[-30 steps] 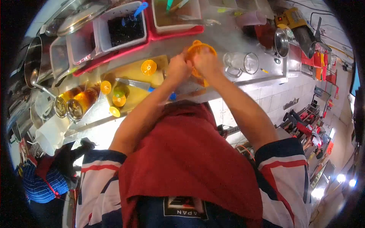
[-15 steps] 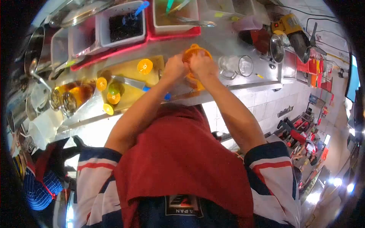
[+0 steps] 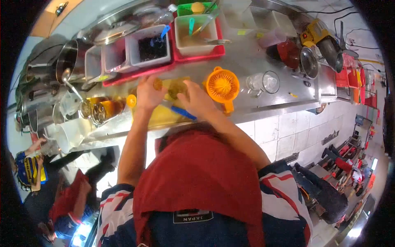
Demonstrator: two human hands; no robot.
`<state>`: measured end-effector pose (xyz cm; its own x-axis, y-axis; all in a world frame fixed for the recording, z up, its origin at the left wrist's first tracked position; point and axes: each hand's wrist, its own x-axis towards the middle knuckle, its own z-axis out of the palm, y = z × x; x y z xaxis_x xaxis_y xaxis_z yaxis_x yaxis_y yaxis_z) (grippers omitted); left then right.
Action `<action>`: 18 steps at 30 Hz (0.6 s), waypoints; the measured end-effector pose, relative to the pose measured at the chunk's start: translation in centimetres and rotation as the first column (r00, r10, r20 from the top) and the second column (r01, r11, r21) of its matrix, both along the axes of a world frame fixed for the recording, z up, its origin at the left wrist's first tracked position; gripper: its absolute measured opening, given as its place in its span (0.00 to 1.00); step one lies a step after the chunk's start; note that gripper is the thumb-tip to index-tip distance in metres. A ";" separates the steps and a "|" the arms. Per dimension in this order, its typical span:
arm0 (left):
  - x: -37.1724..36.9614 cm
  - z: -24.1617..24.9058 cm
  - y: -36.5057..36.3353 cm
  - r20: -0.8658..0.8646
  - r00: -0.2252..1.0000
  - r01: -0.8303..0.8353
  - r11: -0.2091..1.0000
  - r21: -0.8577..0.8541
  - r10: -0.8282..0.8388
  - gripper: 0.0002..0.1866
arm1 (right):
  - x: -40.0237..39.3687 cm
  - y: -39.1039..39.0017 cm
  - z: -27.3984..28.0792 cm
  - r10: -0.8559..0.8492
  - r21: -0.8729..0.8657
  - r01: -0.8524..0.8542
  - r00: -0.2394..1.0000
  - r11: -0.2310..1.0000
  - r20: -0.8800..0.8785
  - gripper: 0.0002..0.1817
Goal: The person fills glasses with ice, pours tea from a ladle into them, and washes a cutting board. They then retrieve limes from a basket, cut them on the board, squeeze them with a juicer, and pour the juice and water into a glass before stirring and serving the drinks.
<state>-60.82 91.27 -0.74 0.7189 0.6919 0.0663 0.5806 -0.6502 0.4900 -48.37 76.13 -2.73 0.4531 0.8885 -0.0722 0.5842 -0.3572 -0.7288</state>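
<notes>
My left hand is over the cutting board, its fingers curled round a small orange-brown citrus piece. To its right, my right hand has thumb and fingers at a blurred, greenish-brown citrus half on the board. Between the wrists lies a knife with a blue handle, pointing away to the left. An orange half shows its cut face left of my left hand, which hides other fruit. The orange citrus juicer stands untouched right of the board, its ribbed cone bare.
A clear glass mug stands right of the juicer. Two jars of amber drink are at the left. Behind the board, red trays hold plastic tubs. A ladle leans from a pot. Other people are farther off, on both sides.
Both hands have left the juicer and moved left over the cutting board, each now at a citrus piece. The juicer's cone is now uncovered. The view has shifted.
</notes>
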 end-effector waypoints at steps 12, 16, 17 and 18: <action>12.4 -0.4 -9.2 0.512 0.762 0.631 0.632 -0.450 -0.397 0.29 | 9.3 -8.5 2.3 -0.336 -0.157 0.305 0.909 0.939 -0.246 0.25; 12.1 -1.6 -7.7 0.260 0.880 0.424 0.904 -0.054 -0.397 0.27 | 9.3 -7.0 1.1 -0.060 -0.422 0.179 0.958 0.889 0.280 0.24; 11.5 -2.9 -7.8 0.081 0.985 0.163 0.975 -0.148 -0.153 0.27 | 9.3 -6.9 0.5 0.010 -0.430 0.145 0.941 0.891 0.338 0.23; 11.3 -5.3 -7.7 0.077 0.987 0.154 0.976 -0.154 -0.143 0.27 | 9.5 -6.7 0.6 0.021 -0.436 0.135 0.942 0.890 0.334 0.23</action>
